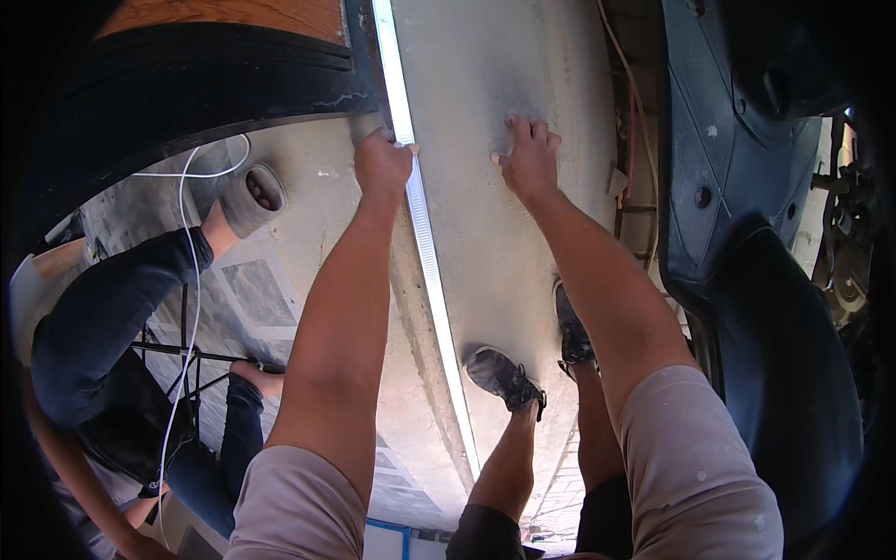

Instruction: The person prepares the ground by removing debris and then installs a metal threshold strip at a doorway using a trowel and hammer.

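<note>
Left grip clenched on edge of long white strip. Right grip released, fingers spread, over grey floor just right of strip.

The long strip is bright white, with a row of fine cross lines along part of it; the concrete ledge is grey-beige with darker smudges; the sleeves are pale mauve-grey, the right one flecked white; the shoes are blackish; the co-worker's jeans are dark blue, the cable white, the wood orange-brown.
</note>
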